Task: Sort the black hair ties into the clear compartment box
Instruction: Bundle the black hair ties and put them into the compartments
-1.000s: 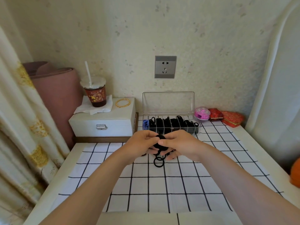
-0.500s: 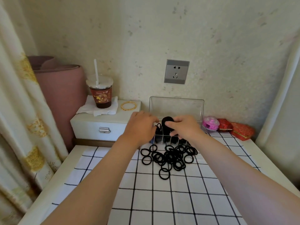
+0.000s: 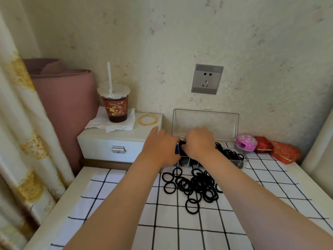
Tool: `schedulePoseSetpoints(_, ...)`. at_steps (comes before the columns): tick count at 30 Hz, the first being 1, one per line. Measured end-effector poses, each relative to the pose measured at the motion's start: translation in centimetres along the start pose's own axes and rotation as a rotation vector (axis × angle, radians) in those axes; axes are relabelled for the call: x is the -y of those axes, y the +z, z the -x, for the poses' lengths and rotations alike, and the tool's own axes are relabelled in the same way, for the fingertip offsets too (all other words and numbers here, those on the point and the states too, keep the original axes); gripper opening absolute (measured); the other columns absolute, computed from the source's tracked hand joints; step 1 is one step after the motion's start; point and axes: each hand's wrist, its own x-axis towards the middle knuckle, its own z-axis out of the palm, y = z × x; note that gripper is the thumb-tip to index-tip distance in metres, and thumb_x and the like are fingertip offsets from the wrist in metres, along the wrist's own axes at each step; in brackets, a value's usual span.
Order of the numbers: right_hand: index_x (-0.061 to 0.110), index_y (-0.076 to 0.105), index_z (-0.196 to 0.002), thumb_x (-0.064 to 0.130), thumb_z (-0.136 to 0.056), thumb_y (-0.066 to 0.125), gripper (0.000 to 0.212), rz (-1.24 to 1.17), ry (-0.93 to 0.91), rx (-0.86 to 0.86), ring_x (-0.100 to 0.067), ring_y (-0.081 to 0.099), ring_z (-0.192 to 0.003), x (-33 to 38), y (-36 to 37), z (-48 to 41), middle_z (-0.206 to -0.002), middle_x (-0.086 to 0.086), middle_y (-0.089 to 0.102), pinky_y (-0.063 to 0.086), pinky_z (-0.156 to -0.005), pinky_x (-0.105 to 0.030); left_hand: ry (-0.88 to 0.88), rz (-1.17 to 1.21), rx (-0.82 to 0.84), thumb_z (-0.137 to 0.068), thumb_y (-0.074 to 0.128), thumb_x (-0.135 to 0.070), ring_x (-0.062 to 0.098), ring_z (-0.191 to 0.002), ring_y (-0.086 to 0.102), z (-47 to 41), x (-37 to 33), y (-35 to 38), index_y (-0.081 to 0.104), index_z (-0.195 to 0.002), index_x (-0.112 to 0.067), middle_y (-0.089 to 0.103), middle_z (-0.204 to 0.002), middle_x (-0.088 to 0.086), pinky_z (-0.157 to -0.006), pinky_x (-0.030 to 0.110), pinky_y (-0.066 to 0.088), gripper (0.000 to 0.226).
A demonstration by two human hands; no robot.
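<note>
Head view: a second earlier your hands had been low over the checked cloth (image 3: 180,224), gathering a bunch (image 3: 182,145) of black ties. By this moment you had carried it up to the 9 o'clock end of the clear box (image 3: 205,121), whose lid stood open against the wall. Your right hand (image 3: 199,143) had its fingers curled down over the bunch, pressing it into a compartment. Your left hand (image 3: 162,147) sat just beside, one finger stretched toward 11 o'clock. Whether its other fingers pinched the bunch, I cannot tell. That batch looked nearly stowed. The loose hair ties (image 3: 196,186) lay heaped on the cloth at the box's 6 o'clock, so plenty of sorting remained.
</note>
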Motion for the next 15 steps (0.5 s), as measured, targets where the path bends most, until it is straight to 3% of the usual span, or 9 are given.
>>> schedulePoseSetpoints(3, 0.019, 0.068, -0.089, 0.039, -0.089, 0.059, 0.022, 0.031, -0.066, 0.124, -0.028, 0.048, -0.112, 0.2, 0.4, 0.0, -0.109, -0.007, 0.060, 0.036, -0.080, -0.033, 0.010, -0.015, -0.021, -0.084, 0.051, -0.050, 0.022, -0.105, 0.054, 0.0, -0.3, 0.1, 0.062, -0.102, -0.026, 0.067, -0.102, -0.004, -0.110, 0.037, 0.025, 0.032)
schedulePoseSetpoints(8, 0.021, 0.068, -0.115, 0.040, -0.091, 0.054, 0.034, -0.218, -0.100, 0.343, -0.033, 0.046, -0.121, -1.5, -1.8, 0.2, -0.120, -0.010, 0.060, 0.044, -0.097, -0.041, 0.046, -0.176, -0.005, -0.091, 0.051, -0.043, 0.023, -0.103, 0.053, 0.3, -0.7, 0.1, 0.067, -0.107, -0.021, 0.065, -0.105, 0.001, -0.103, 0.034, 0.029, 0.031)
schedulePoseSetpoints(11, 0.017, 0.059, -0.133, 0.026, -0.095, 0.053, 0.040, -0.329, -0.138, 0.341, -0.031, 0.050, -0.125, -2.6, -2.9, 1.3, -0.131, -0.010, 0.057, 0.042, -0.103, -0.043, 0.041, -0.202, 0.018, -0.093, 0.050, -0.043, 0.023, -0.105, 0.054, 0.4, -1.0, 0.0, 0.068, -0.109, -0.024, 0.066, -0.108, 0.001, -0.107, 0.037, 0.028, 0.031)
schedulePoseSetpoints(15, 0.013, 0.066, -0.118, 0.021, -0.090, 0.045, 0.036, -0.240, -0.306, 0.176, -0.027, 0.054, -0.118, -2.8, -2.6, 2.6, -0.123, -0.005, 0.064, 0.040, -0.101, -0.042, 0.027, -0.186, 0.042, -0.094, 0.049, -0.044, 0.022, -0.112, 0.052, 0.5, -0.9, 0.0, 0.068, -0.113, -0.027, 0.064, -0.114, 0.000, -0.113, 0.041, 0.020, 0.032)
